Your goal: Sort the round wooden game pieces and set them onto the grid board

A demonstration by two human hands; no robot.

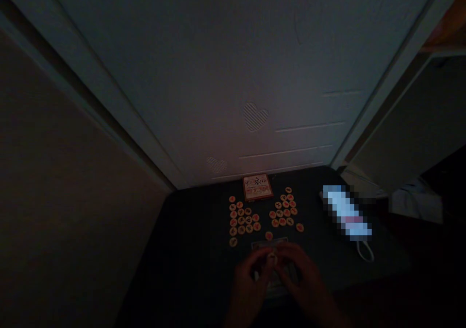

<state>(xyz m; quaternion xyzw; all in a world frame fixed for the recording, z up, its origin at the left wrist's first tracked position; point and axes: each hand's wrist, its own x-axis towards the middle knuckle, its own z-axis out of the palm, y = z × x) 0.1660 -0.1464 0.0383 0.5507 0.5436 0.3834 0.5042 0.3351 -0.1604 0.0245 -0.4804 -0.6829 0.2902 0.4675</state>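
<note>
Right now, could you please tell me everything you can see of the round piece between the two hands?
The round piece is small, pale tan and wood-like in look; any marking is too dim to read. The fingertips of the left hand and right hand meet around it, nearer the wearer than the grouped pieces.

Thirty-one round pieces were visible: 15 at left, 14 at right, one between, one in two hands, plus one box, one lit device and two embossed hearts.
</note>
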